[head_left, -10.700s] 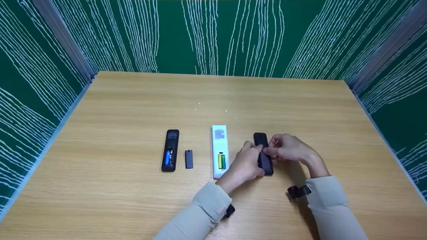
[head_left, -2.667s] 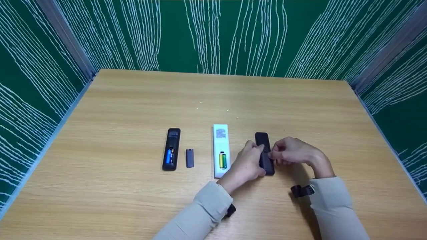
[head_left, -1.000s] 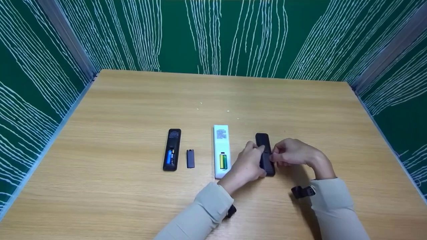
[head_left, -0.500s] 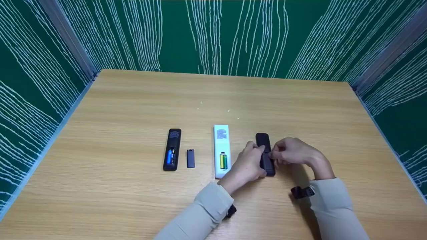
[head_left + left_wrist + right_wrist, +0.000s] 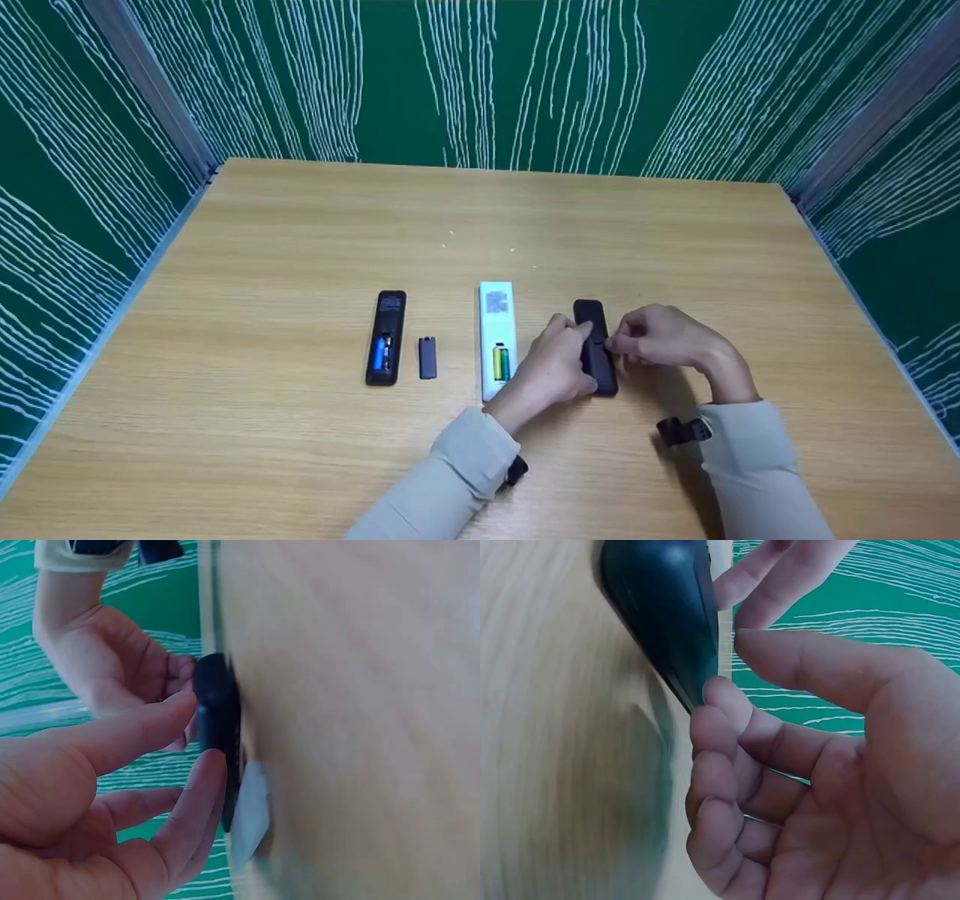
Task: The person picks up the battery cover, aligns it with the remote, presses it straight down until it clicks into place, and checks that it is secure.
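Note:
A black remote control (image 5: 598,367) lies back side up on the table, a seam across its middle. My left hand (image 5: 553,361) grips its left side, thumb near the lower end and a fingertip on its back. My right hand (image 5: 664,337) is at its right edge, thumb and index finger pinching beside the seam, the other fingers curled. In the right wrist view, those fingertips (image 5: 726,701) touch the edge of the remote. A white remote control (image 5: 496,322) with yellow and green batteries (image 5: 501,362) in its bay lies left of my left hand.
Farther left lies another black remote control (image 5: 386,322) with a blue battery (image 5: 379,354) showing in its bay. A loose dark battery cover (image 5: 427,358) lies beside it. Small white specks dot the wooden table (image 5: 300,247). Green walls with white streaks enclose it.
Compared with the oldest frame, my right hand sits slightly farther right against the remote. In the last half second it shifts only a little. My left hand keeps its grip.

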`<state>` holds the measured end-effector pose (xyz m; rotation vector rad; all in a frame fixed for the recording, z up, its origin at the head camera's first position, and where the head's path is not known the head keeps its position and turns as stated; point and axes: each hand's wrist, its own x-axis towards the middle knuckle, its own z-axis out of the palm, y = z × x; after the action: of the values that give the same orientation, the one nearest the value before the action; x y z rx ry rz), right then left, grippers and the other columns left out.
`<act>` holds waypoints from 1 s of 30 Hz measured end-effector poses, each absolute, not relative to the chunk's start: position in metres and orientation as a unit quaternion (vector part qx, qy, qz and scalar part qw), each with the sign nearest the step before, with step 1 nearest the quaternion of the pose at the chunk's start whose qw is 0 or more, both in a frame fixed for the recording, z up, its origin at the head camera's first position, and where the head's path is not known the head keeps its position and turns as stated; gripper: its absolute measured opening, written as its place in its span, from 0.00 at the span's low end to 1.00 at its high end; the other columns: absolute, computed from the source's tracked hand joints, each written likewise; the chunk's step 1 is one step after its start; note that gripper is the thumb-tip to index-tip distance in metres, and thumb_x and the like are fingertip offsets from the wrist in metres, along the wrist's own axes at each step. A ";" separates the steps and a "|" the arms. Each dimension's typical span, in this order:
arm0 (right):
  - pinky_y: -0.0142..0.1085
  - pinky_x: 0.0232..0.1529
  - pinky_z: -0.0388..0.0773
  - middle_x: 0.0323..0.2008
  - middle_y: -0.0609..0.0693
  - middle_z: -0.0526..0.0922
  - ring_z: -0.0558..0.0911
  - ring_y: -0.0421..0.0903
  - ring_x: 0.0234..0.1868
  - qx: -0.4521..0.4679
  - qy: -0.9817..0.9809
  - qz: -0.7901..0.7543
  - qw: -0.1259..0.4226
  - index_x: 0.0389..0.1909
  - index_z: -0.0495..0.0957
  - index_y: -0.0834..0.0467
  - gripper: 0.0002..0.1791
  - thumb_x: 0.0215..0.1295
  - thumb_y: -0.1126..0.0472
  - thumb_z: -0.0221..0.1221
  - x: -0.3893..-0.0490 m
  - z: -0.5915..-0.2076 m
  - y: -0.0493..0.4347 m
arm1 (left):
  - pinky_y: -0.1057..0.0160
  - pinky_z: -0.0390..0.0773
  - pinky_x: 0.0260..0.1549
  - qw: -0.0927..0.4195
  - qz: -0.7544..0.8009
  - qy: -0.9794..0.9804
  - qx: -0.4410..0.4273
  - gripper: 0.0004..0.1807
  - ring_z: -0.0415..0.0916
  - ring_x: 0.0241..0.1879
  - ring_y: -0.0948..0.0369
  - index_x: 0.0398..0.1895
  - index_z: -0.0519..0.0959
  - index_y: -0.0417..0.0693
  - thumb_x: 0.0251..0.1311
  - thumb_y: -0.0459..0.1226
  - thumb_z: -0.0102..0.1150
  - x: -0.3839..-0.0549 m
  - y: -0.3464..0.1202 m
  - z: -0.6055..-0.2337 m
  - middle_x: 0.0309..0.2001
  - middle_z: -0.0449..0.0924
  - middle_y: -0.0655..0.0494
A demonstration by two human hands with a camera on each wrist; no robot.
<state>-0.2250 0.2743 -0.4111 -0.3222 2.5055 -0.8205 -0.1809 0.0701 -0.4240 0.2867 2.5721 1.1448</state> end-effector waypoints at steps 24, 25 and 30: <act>0.37 0.30 0.80 0.37 0.52 0.84 0.79 0.51 0.35 -0.132 0.939 -0.310 0.071 0.50 0.85 0.55 0.11 0.76 0.54 0.62 -0.226 -0.403 0.260 | 0.68 0.83 0.41 0.087 0.444 0.881 0.135 0.40 0.77 0.51 0.59 0.77 0.73 0.53 0.61 0.33 0.77 -0.196 0.005 -0.393 0.67 0.74 0.53; 0.37 0.30 0.80 0.38 0.52 0.84 0.79 0.51 0.36 -0.133 0.939 -0.310 0.066 0.50 0.85 0.55 0.11 0.76 0.54 0.62 -0.226 -0.403 0.259 | 0.68 0.83 0.42 0.083 0.447 0.880 0.134 0.40 0.77 0.52 0.59 0.77 0.73 0.54 0.61 0.34 0.76 -0.196 0.002 -0.393 0.67 0.75 0.53; 0.37 0.30 0.81 0.41 0.52 0.85 0.79 0.52 0.39 -0.147 0.937 -0.312 0.046 0.53 0.85 0.57 0.12 0.76 0.56 0.62 -0.226 -0.402 0.254 | 0.64 0.85 0.46 0.066 0.442 0.882 0.147 0.38 0.77 0.56 0.57 0.77 0.73 0.55 0.63 0.35 0.75 -0.191 -0.010 -0.392 0.67 0.74 0.53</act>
<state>-0.2257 0.2543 -0.4024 -0.4490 2.8620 -0.9531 -0.1914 -0.0102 -0.3917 0.4434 2.6608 1.3330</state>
